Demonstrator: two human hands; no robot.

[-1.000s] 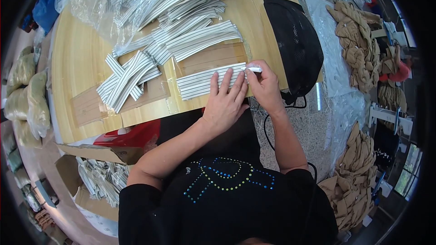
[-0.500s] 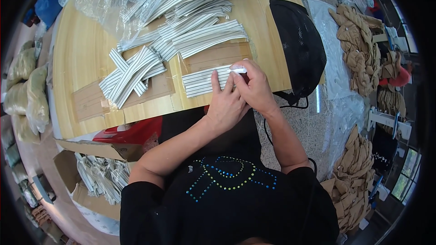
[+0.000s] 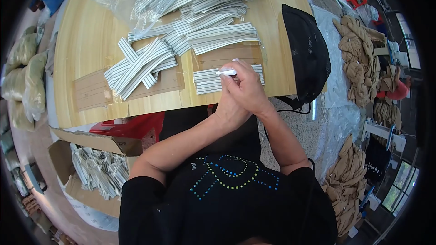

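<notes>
A striped fabric strip [image 3: 206, 83], white with dark lines, lies flat along the table's near edge on a piece of cardboard [image 3: 227, 56] with drawn lines. My right hand [image 3: 250, 90] is closed on a short white stick [image 3: 227, 72], which could be chalk or a marker. The stick's left end hovers over or touches the strip; I cannot tell which. Beneath the right hand is my left hand [image 3: 230, 111], its fingers hidden. Beyond the cardboard another striped strip [image 3: 225, 37] is laid out. Several crossed strips [image 3: 141, 68] are piled to the left.
A heap of striped strips [image 3: 209, 7] under clear plastic [image 3: 136, 0] covers the far side of the wooden table [image 3: 81, 31]. A black mesh-sided bag [image 3: 306, 54] sits at its right edge. At lower left stands a cardboard box [image 3: 86, 195] of strips. Brown garments [image 3: 359, 59] are heaped at right.
My right hand has moved left along the strip with the white stick. My left hand's fingers, earlier spread on the strip, are now hidden under the right hand. The whole view has shifted slightly.
</notes>
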